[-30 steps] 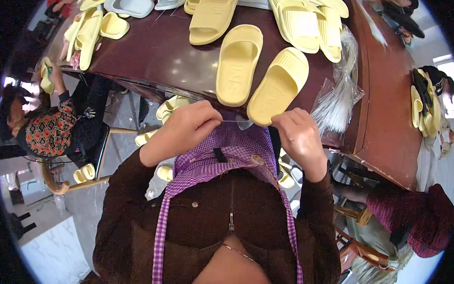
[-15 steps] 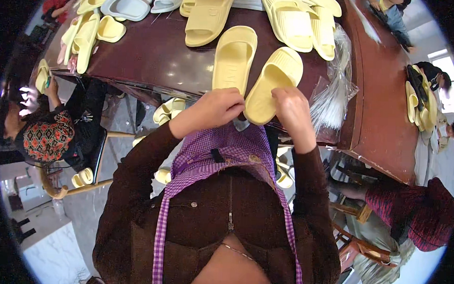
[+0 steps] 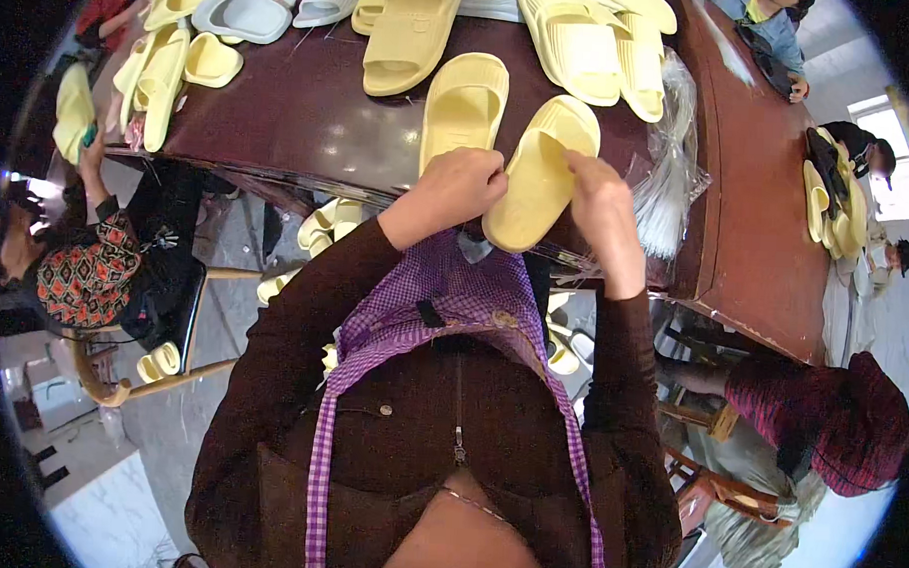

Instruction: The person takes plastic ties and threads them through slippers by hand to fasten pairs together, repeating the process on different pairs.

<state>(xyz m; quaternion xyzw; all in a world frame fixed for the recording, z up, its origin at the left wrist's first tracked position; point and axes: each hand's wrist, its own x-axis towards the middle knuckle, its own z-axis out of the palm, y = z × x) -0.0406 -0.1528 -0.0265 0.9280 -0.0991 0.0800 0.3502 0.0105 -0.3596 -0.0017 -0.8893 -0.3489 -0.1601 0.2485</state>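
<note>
Pale-yellow, ribbed, foam-like slipper (image 3: 533, 195) between two bare hands.
It lay four o'clock of another open-toed yellow slipper (image 3: 465, 99), heel over the glossy dark-red bench's (image 3: 311, 99) near edge, probably for easy reach. The left hand (image 3: 458, 184), tightly curled, was at nine o'clock; the right hand (image 3: 605, 209), half-curled, at three; whether either gripped anything, I couldn't tell.

Person's left hand (image 3: 463, 182): one, fingers curled closed, knuckles up. Right hand (image 3: 603, 194): one, fingers bent, tips aimed inward, apart from the left. Forearms (image 3: 324, 289): two, left slanting inward, right nearly straight ahead. Wrists (image 3: 625, 280): bare.
</note>
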